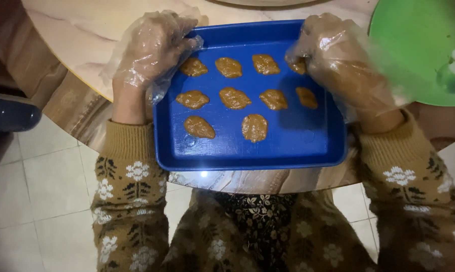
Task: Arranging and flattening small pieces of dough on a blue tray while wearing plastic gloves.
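Observation:
A blue rectangular tray (298, 143) lies on a marble table edge in front of me, holding several flat brown dough patties (234, 97) in rows. My left hand (152, 48), in a clear plastic glove, rests on the tray's far left corner with fingers curled, beside the top-left patty (193, 67). My right hand (338, 58), also gloved and smeared brown, hovers over the tray's far right side, its fingertips touching the top-right patty (298, 66). The tray's near right area is bare.
A green round dish (413, 35) with a small white object sits at the far right on the table (81, 35). A dark blue seat (8, 113) stands at the left. Pale floor tiles lie below. My patterned brown sweater sleeves frame the tray.

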